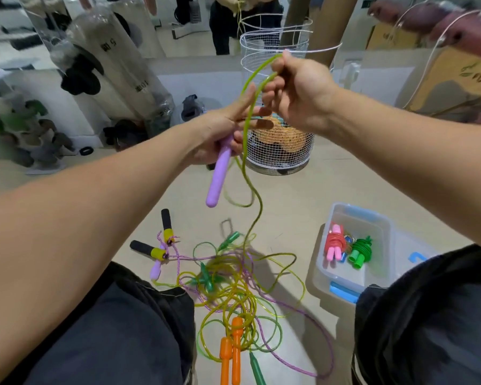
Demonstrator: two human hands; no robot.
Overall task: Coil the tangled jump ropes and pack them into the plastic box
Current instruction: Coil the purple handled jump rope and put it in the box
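My left hand [222,134] grips a lilac jump-rope handle [218,176] that points down. Its yellow-green rope [247,120] loops up to my right hand [297,93], which pinches the top of the loop at chest height. From there the rope hangs down into a tangled pile of ropes [233,287] on the floor between my knees. The pile holds orange handles [231,354], green handles [206,279], black-and-yellow handles [156,245] and a second lilac handle [156,269]. The clear plastic box [372,218] at right holds a coiled pink rope [335,243] and a coiled green rope [360,251].
A white wire basket [278,151] with an orange ball stands just beyond my hands. The box's lid with blue clips [343,293] lies under it. Tall plastic-wrapped goods [117,73] stand at left, cardboard boxes [456,87] at right. A person stands at the back.
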